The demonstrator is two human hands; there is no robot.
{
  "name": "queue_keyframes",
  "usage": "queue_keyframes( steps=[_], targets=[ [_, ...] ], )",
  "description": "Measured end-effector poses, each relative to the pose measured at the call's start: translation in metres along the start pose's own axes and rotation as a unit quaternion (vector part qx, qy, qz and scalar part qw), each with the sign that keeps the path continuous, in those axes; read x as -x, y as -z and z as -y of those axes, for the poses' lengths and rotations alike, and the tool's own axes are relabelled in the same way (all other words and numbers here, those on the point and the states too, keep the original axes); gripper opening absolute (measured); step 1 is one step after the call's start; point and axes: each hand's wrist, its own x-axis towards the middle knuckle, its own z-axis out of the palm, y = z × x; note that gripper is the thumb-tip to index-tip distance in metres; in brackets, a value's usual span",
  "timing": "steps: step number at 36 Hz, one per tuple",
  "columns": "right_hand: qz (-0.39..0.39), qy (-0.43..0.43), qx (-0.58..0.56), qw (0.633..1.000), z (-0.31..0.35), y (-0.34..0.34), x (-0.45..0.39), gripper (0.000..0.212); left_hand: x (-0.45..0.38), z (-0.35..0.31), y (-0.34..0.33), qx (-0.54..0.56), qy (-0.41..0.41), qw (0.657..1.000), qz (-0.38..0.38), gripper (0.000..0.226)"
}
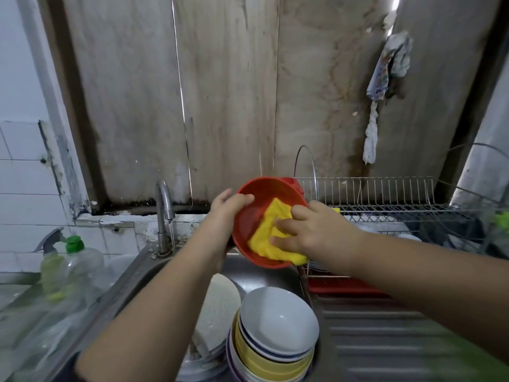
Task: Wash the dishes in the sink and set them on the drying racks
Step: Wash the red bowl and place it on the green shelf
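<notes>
My left hand grips the rim of a red plastic bowl, held tilted above the steel sink. Inside the bowl my right hand presses a yellow cloth with spread fingers. Below, in the sink, stands a stack of bowls, a white one on top and yellow ones under it, with white plates leaning to its left. A wire drying rack sits behind my right arm.
The tap at the sink's back runs a thin stream. A green-capped soap bottle and a spray bottle stand at the left. The ribbed drainboard lies at the right. A rag hangs on the wall.
</notes>
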Motion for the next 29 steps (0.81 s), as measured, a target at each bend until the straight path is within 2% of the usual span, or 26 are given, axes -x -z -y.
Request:
queue_keyframes(
  steps=[1,2,4,6,8,10,12,13,15,18,19,21,23,25,27,29],
  targets=[
    [0.007,-0.015,-0.006,1.000,0.001,0.004,-0.002,0.049,0.000,-0.001,-0.003,-0.001,-0.004,1.000,-0.027,0.047],
    [0.016,-0.056,-0.048,0.997,0.007,0.008,-0.007,0.050,0.000,0.002,-0.008,0.002,-0.018,0.998,-0.059,0.040],
    [0.027,-0.155,-0.133,0.979,0.029,0.017,-0.020,0.035,0.005,0.013,-0.024,0.023,-0.073,0.992,-0.101,0.054],
    [0.081,-0.245,-0.210,0.943,0.037,0.015,-0.027,0.014,0.014,0.023,-0.038,0.014,-0.121,0.986,-0.111,0.066],
    [0.056,-0.197,-0.234,0.951,0.032,0.010,-0.019,0.009,0.011,0.023,-0.034,-0.001,-0.092,0.994,-0.061,0.074],
    [-0.002,-0.135,-0.161,0.978,0.013,0.012,-0.008,0.020,0.003,0.009,-0.020,0.010,-0.033,0.999,-0.024,0.068],
    [-0.012,-0.030,-0.023,0.999,-0.003,0.006,0.005,0.031,-0.001,-0.004,-0.008,-0.018,0.011,1.000,-0.015,0.039],
    [0.001,-0.007,0.005,1.000,-0.005,0.005,0.007,0.035,-0.002,-0.005,-0.007,-0.047,0.018,0.998,-0.027,0.022],
    [0.011,-0.041,-0.024,0.999,0.009,0.006,0.001,0.037,0.003,0.000,-0.014,-0.064,-0.008,0.995,-0.078,0.016],
    [0.023,-0.180,-0.136,0.974,0.042,0.007,-0.012,0.028,0.014,0.018,-0.036,-0.001,-0.076,0.989,-0.130,0.023],
    [0.039,-0.216,-0.191,0.957,0.047,0.006,-0.015,0.024,0.019,0.023,-0.039,0.004,-0.088,0.988,-0.126,0.028],
    [-0.005,-0.188,-0.247,0.951,0.046,0.004,-0.013,0.022,0.018,0.022,-0.031,0.021,-0.073,0.994,-0.080,0.051],
    [-0.058,-0.118,-0.137,0.982,0.029,0.004,-0.007,0.029,0.014,0.010,-0.013,0.016,-0.036,0.999,-0.017,0.065],
    [-0.056,-0.053,-0.026,0.997,0.012,-0.001,0.000,0.037,0.011,0.002,0.000,-0.024,-0.001,1.000,0.017,0.048],
    [-0.064,-0.049,-0.018,0.997,0.014,-0.001,-0.002,0.036,0.010,0.002,-0.001,-0.026,-0.009,0.999,-0.018,0.027],
    [-0.041,-0.108,-0.049,0.992,0.035,0.000,-0.013,0.021,0.011,0.011,-0.013,0.014,-0.030,0.996,-0.079,0.029]
  ],
)
